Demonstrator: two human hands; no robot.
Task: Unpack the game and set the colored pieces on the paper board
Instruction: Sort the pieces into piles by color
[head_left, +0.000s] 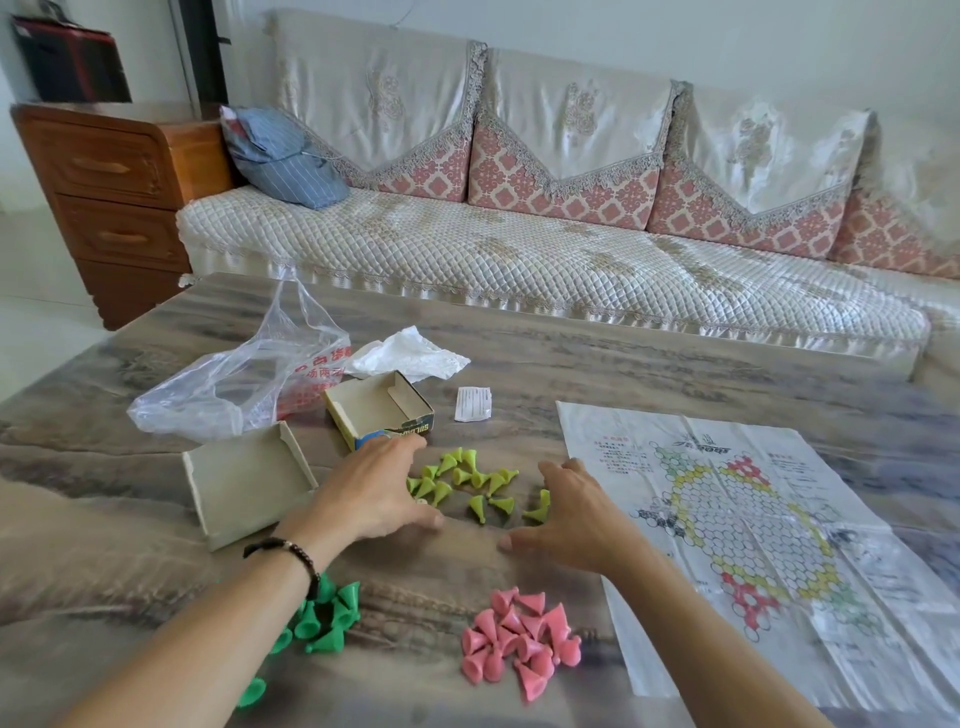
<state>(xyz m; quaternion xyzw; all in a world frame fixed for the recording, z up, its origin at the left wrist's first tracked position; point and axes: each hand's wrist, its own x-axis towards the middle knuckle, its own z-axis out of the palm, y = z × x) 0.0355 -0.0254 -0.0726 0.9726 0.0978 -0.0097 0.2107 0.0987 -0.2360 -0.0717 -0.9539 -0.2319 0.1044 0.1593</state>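
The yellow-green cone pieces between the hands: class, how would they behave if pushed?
The yellow-green cone pieces look like small, light plastic, so they would probably scatter. Most lie tipped over, suggesting they topple easily. Lying sideways, their tapered shape would likely roll in curves.

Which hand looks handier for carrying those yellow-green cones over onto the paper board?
Probably the right hand. It rests at the right edge of the yellow-green cones, directly beside the paper board. The left hand sits on the far side of them, by the boxes.

Your marble-patterned table (597, 358) is carrying a paper board (769, 525), yellow-green pieces (470, 480), pink pieces (519, 642), green pieces (324, 618), two box halves (244, 480) and plastic bags (234, 384).
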